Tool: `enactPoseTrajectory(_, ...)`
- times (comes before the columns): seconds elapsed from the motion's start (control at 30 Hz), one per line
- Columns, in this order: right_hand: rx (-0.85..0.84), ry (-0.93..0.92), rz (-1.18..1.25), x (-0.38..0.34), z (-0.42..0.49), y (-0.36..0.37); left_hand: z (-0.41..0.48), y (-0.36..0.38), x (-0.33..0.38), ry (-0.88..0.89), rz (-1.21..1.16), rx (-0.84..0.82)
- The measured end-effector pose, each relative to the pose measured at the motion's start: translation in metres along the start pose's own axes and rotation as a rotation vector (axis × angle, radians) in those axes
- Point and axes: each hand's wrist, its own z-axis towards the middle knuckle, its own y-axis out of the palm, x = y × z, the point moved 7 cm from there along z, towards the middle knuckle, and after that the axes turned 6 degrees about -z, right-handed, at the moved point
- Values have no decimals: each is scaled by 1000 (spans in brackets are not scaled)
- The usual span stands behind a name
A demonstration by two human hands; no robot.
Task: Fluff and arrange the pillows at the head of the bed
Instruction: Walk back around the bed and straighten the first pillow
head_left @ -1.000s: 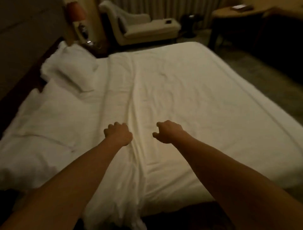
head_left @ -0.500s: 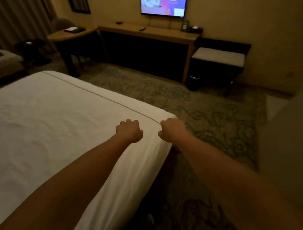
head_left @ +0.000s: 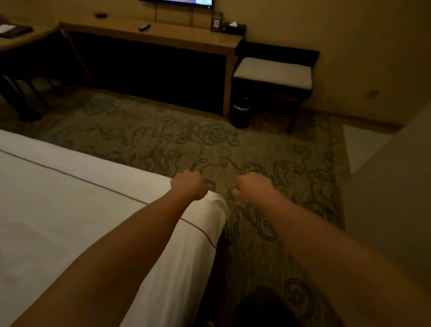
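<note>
No pillow is in view now; I am looking at the foot corner of the bed (head_left: 70,210), covered in a white sheet with a thin dark line. Both arms stretch forward. My left hand (head_left: 189,187) is a closed fist above the bed's corner and holds nothing. My right hand (head_left: 253,189) is also curled shut, out over the patterned carpet just past the corner, with nothing in it.
A long wooden desk (head_left: 163,35) stands against the far wall under a lit TV (head_left: 177,1). Beside it are a cushioned stool (head_left: 272,72) and a small dark bin (head_left: 241,112). Patterned carpet (head_left: 186,144) lies between bed and desk. A pale wall (head_left: 396,186) is at right.
My view has swung right, from the pillows and head of the bed to its foot corner and the desk. Both fists stayed closed and now sit at and past the corner.
</note>
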Motion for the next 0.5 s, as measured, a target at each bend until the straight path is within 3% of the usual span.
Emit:
enactPoseTrajectory(0.3,-20,-4,67,97,229,-23,227,-4,85,5,35,-66)
enactPoseTrajectory(0.5,-64,-190,16,91,395,-85,339,-53,65,-162,-96,-64)
